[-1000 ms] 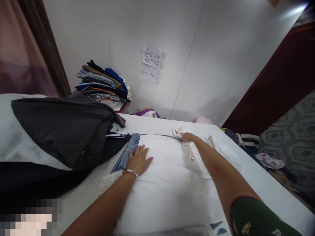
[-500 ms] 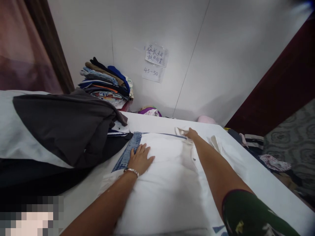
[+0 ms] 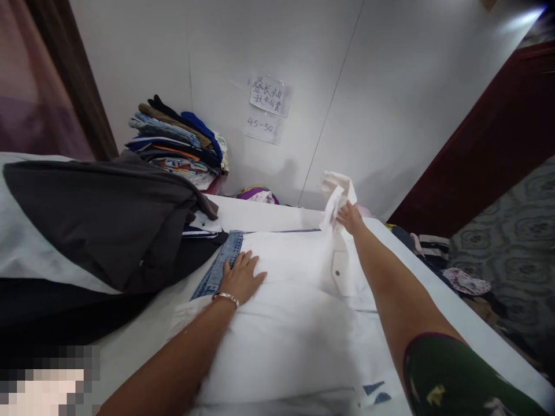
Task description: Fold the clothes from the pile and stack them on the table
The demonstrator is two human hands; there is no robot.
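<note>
A white garment (image 3: 286, 323) with a buttoned pocket flap lies spread in front of me, on top of blue denim (image 3: 223, 263) that shows along its left and far edges. My left hand (image 3: 241, 278), a bracelet at its wrist, rests flat on the garment near the denim, fingers spread. My right hand (image 3: 349, 216) is closed on a raised part of the white cloth, beyond the far right corner of the denim. The lifted cloth is slightly blurred and stands above the table.
The white table (image 3: 269, 205) meets a pale wall with paper notes (image 3: 266, 110). A dark grey garment (image 3: 104, 225) is heaped at the left, and a stack of folded clothes (image 3: 177, 141) stands behind it. More clothes (image 3: 466, 281) lie beyond the table's right edge.
My right hand has lifted the white cloth upward and slightly right, uncovering the pocket flap below. My left hand stays flat on the garment. The view has shifted slightly.
</note>
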